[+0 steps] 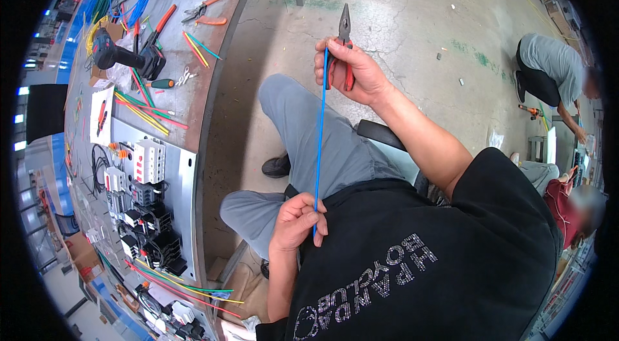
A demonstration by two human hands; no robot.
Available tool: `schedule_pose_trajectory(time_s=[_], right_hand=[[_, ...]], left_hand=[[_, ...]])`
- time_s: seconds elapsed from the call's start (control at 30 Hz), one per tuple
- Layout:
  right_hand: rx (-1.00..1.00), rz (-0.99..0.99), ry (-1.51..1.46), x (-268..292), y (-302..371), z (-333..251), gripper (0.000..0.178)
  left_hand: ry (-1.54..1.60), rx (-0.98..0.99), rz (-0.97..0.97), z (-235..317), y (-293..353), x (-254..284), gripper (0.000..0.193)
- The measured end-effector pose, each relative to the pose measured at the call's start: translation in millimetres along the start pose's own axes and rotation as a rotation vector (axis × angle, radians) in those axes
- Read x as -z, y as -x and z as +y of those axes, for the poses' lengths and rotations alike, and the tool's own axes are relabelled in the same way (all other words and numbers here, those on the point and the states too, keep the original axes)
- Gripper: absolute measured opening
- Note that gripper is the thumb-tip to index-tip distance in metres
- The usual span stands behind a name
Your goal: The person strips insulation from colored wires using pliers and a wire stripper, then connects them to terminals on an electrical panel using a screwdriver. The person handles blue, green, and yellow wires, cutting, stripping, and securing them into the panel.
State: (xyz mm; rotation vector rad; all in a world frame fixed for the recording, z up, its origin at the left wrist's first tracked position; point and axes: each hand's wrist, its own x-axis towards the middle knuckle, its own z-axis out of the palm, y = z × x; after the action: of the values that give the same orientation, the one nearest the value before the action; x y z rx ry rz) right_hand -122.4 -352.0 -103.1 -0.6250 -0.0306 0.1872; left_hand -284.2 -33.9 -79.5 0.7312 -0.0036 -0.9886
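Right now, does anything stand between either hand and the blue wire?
Nothing visible does: the left hand holds the blue wire near its lower end, the right hand at its upper end, alongside red-handled pliers.

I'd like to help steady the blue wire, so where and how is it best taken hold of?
Probably best pinched mid-length, coming from the side of the table: the blue wire is thin and nearly straight, and that stretch is free between the right hand and the left hand. The right forearm crowds the other side.
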Motion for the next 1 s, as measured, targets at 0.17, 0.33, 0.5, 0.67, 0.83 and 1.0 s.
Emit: schedule_pose_trajectory(time_s=[0.17, 0.33, 0.5, 0.67, 0.83, 1.0], right_hand=[[-0.009, 0.036, 0.069, -4, 2, -3, 0.031], [-0.003, 0.054, 0.157, -10, 5, -3, 0.029], [-0.002, 0.057, 0.184, -15, 7, -7, 0.027], [-0.048, 0.104, 0.247, -21, 8, -5, 0.024], [-0.213, -0.040, 0.437, -48, 22, 21, 0.022], [-0.378, -0.171, 0.493, -67, 35, 44, 0.027]], left_hand=[[-0.246, 0.018, 0.154, 8, 3, -9, 0.012], [-0.361, 0.018, 0.205, 15, 7, -19, 0.009], [-0.346, -0.009, 0.238, 12, 13, -16, 0.010], [-0.341, 0.019, 0.233, 14, 19, -8, 0.011], [-0.403, -0.013, 0.343, 34, -9, -16, 0.028], [-0.314, -0.177, 0.439, 66, -45, -29, 0.026]])
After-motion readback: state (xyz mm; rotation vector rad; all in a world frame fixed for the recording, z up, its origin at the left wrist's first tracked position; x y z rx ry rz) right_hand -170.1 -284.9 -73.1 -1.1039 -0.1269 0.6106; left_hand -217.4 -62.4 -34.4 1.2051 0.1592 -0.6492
